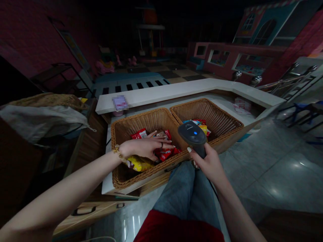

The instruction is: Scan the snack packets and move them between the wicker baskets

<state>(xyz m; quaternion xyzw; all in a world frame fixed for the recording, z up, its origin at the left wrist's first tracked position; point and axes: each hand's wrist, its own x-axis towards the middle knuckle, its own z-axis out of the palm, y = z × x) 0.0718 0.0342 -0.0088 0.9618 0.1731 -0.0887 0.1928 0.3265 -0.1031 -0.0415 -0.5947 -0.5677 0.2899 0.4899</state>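
Observation:
My left hand [147, 147] lies over the snack packets in the left wicker basket [141, 122], its fingers flat on a red packet [163, 153]. A yellow packet [138, 164] sits under my wrist. My right hand [207, 161] grips a black handheld barcode scanner [193, 136] by its handle, with the scanner's blue light facing up. It is at the near rim of the right wicker basket [202, 107], which holds red and yellow packets [199, 126].
Both baskets stand on a white counter [176, 92]. A blurred small object [120, 103] is on the counter's top, and a pale cloth bag [42, 117] lies to the left. My jeans-clad legs [186, 191] are directly below. A metal railing [285, 80] runs along the right.

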